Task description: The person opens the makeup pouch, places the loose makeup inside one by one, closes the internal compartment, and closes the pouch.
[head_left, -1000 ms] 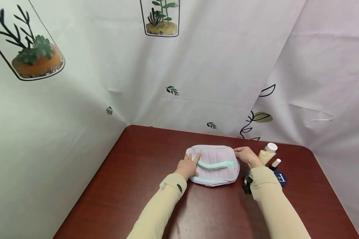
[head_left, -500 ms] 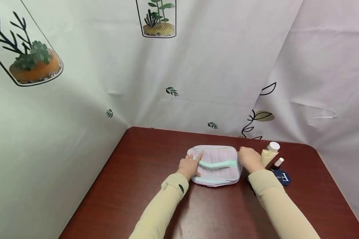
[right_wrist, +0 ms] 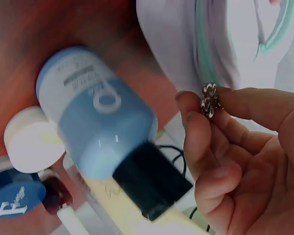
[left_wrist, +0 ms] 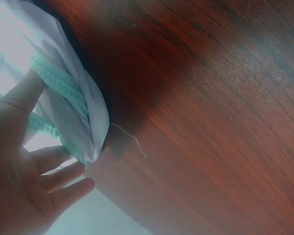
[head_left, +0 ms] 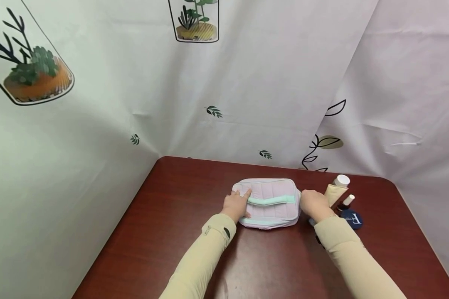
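Note:
A pale pink quilted bag (head_left: 271,191) with a mint handle lies on the table. My left hand (head_left: 235,206) rests on its left end with fingers spread, one of them beside the handle. In the left wrist view, straight fingers (left_wrist: 63,176) touch the bag's edge. At the bag's right side, my right hand (head_left: 315,204) pinches a metal, flower-shaped zipper pull (right_wrist: 210,100) between thumb and curled fingers. Mint zipper tape (right_wrist: 206,44) runs along the bag's side there. From above, the right hand hides the pull.
Just beside the right hand lies a blue bottle (right_wrist: 105,115) with a black cap. Around it are a white-lidded jar (head_left: 341,180), a cream tube (head_left: 334,194), a small white-capped bottle (head_left: 346,202) and a round navy item (head_left: 351,219). A patterned cloth (head_left: 269,83) hangs behind the table.
My right hand has shifted from the bag's back right corner a little toward me along its right side, its fingers now more curled. The left hand stays on the bag.

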Available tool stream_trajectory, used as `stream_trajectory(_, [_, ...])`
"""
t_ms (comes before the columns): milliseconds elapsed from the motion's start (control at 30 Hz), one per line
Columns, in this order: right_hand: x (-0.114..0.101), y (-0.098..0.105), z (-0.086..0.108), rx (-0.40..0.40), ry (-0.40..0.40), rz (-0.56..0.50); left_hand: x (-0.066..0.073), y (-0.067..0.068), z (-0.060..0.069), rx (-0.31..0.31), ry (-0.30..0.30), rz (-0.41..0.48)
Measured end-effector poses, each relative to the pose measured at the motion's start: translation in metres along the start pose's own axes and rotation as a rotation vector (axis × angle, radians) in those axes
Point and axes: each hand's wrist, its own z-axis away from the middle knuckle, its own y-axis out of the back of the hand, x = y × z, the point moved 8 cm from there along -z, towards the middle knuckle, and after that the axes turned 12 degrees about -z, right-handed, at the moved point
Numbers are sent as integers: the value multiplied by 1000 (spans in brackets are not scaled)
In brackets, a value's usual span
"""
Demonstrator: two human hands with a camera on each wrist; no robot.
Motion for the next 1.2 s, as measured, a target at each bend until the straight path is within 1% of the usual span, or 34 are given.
stream_trajectory(67, [-1,-3,2,18,-2,-6,0,1,0,5,-1,4])
stream_trajectory(200, [-3,-10,7,30,-34,-22,0,3,1,8,-2,16])
stream_trajectory(333, [-3,-20,13,-1,-51,-40,0,2,2,0,0,31])
stream_trajectory(467, [-3,-34,20,-45,-50,-56,0,0,2,-5,0,36])
stream_trajectory(567, [-1,-46,23,-62,-75,-84,0,0,3,-4,-1,35])
stream_trajectory(700, [5,-60,26,-60,-126,-141,0,0,3,-1,-2,31])
stream_trajectory(767, [8,-66,28,-62,-148,-188,-1,1,4,3,0,26])
stream_trajectory(867, [9,-76,32,-85,-167,-264,-2,1,5,11,2,22])
stream_trajectory(933, [7,-82,34,-105,-172,-305,-2,1,5,9,0,25])
stream_trajectory(1033, [5,-89,36,-126,-162,-320,-1,0,4,-1,-2,42])
stream_trajectory(1200, [4,-92,38,-105,-151,-315,-1,0,5,-13,-6,43])
